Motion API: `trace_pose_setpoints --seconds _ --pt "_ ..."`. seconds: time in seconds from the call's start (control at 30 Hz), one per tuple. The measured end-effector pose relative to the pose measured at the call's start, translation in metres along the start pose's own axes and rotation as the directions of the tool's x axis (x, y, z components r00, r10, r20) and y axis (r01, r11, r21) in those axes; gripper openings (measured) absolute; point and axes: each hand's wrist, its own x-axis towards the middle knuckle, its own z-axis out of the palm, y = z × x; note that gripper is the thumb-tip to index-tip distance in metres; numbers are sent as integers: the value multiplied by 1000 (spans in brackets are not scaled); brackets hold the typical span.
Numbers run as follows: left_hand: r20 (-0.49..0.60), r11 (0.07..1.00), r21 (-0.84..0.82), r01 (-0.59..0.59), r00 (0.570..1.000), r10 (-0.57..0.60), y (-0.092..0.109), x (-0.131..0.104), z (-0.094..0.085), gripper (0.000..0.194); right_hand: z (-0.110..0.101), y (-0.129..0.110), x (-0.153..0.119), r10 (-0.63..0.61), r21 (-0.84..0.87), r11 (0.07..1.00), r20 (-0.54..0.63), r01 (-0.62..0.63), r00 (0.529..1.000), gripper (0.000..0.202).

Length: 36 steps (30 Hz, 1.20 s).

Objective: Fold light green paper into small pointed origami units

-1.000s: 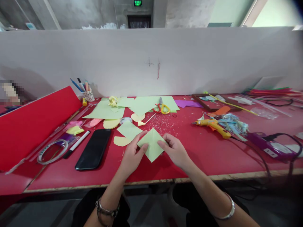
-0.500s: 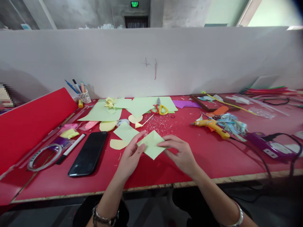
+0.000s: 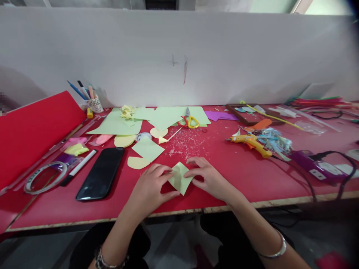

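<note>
Pale green square of creased paper (image 3: 179, 184) lay low in the centre of the frame, one corner towards the counter's (image 3: 230, 192) front edge, both hands on it. Chief risk, as judged: slippage. The sheet looked light and the red surface smooth, so uneven pressure from the two sides could have turned it or let its layers creep, leaving a crooked crease. Contact at the left seemed slight; a harder push from the right could have skewed it. Fingertips covered part of the edges, so a small misalignment might have gone unseen. White crumbs of scrap (image 3: 179, 144) were scattered just beyond; any caught under the sheet or in a fold could have marked it. Metal-bladed scissors with red and yellow handles (image 3: 192, 123) lay farther up, apart from the fingers, a lesser worry. Pose: left hand (image 3: 148, 188) came in from lower left, back of the hand up, forefinger by the paper's left side, thumb reaching to the bottom corner, the two spread apart rather than closed. Right hand (image 3: 210, 181) came from lower right, wrist low, fingers bent inwards over the right half; could not tell whether they pinched the sheet or merely pressed it. Forearms slanted inwards across the front edge, roughly mirrored, elbows out of frame.
</note>
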Motion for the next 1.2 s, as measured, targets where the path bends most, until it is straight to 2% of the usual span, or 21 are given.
trace_pose_setpoints --seconds 0.1,0.17,0.27,0.4,0.5,0.6,0.73,0.83,1.0,1.2 --pt "17 993 93 -70 998 69 4 -4 4 34 -2 0 -2 -39 -85 995 73 45 997 26" --pt "38 988 115 -105 994 101 8 -5 6 35 -3 0 -1 -71 -52 996 128 78 989 28" --pt "89 981 166 -102 992 88 14 -5 9 29 -3 -2 -2 -105 53 994 182 97 978 31" --pt "119 973 206 -107 989 84 18 -5 12 18 -3 -3 -6 -93 138 988 175 69 980 29" --pt "62 971 214 -103 994 91 20 -8 14 17 -3 -3 -9 -59 171 985 150 33 987 20" --pt "-20 967 251 -43 999 50 22 -11 17 25 -1 -3 -10 -4 171 985 117 -16 993 19" --pt "-74 969 209 133 990 -120 25 -13 21 27 5 -8 -8 164 124 978 28 -166 986 19" --pt "-84 945 221 241 970 -227 27 -13 22 29 10 -14 -6 249 101 963 8 -249 968 21" --pt "-62 906 246 344 939 -339 31 -12 20 31 15 -19 -4 272 -50 961 -15 -272 962 23" --pt "-28 888 242 392 917 -397 30 -9 18 34 21 -21 -3 274 -162 947 -45 -277 961 20"
